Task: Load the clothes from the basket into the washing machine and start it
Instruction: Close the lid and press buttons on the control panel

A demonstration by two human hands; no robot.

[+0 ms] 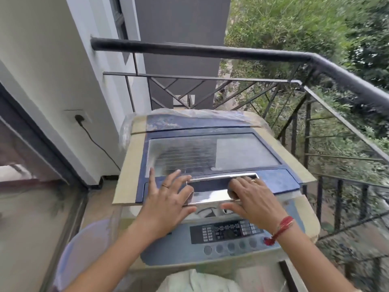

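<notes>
A top-loading washing machine (pixel 303 220) stands in front of me, beige with a blue lid (pixel 273 178) and a glass window (pixel 210 152). My right hand (pixel 252 199) curls its fingers into the lid's chrome handle (pixel 210 197), thumb under the front edge. My left hand (pixel 168 197) lies spread on the lid just left of the handle, fingers apart. The lid's front edge sits slightly raised, with a narrow gap showing the tub below. The control panel (pixel 227 230) with round buttons is under my wrists. Pale cloth (pixel 200 281) shows at the bottom edge.
A translucent bluish plastic rim (pixel 80 249) is at lower left beside the machine. A black plug and cable (pixel 79 119) hang on the white wall to the left. A dark metal balcony railing (pixel 210 50) runs behind and to the right, with greenery beyond.
</notes>
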